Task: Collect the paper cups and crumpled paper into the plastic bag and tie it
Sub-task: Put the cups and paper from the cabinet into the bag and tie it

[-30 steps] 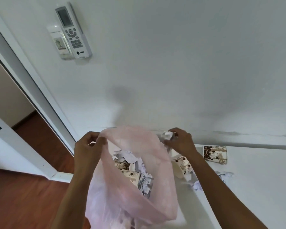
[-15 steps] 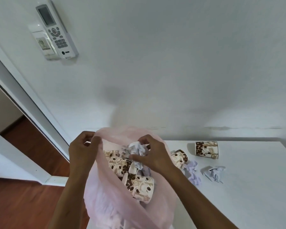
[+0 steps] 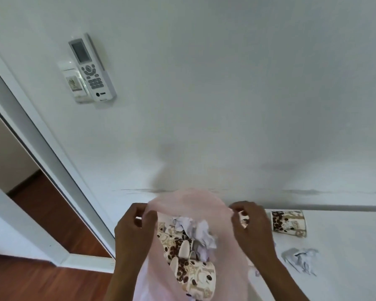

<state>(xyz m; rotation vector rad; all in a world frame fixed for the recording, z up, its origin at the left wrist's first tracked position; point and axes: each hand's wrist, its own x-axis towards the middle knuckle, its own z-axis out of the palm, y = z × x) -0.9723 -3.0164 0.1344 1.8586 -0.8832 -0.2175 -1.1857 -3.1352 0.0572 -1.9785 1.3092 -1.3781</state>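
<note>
Fingers of both hands are curled onto the rim of the pink plastic bag (image 3: 204,203): the left hand (image 3: 135,231) pinches the bag's left edge between thumb and fingertips, and the right hand (image 3: 250,227) pinches the right edge, though part of that grip is hidden behind the film. Between them the mouth is held wide, hanging off the left end of the white table (image 3: 345,283).

Inside the bag lie several coffee-bean-printed paper cups (image 3: 191,268), tumbled on their sides, with a wad of crumpled paper (image 3: 195,231) resting on top, toward the far side of the opening. On the table, just right of the bag, one more paper cup (image 3: 289,223) lies on its side near the wall, and another crumpled paper ball (image 3: 302,260) sits nearer the person; a bit of a further cup seems to peek from behind the right hand, too hidden to be sure.

The bag looks thin, soft and slippery, and its load light, so a gentle pinch at the rim should suffice; the film would likely slide or tear if yanked. The cups should crush easily, so taking one around its wall near the stiffer rim seems best. The paper ball can be picked up anywhere.
</note>
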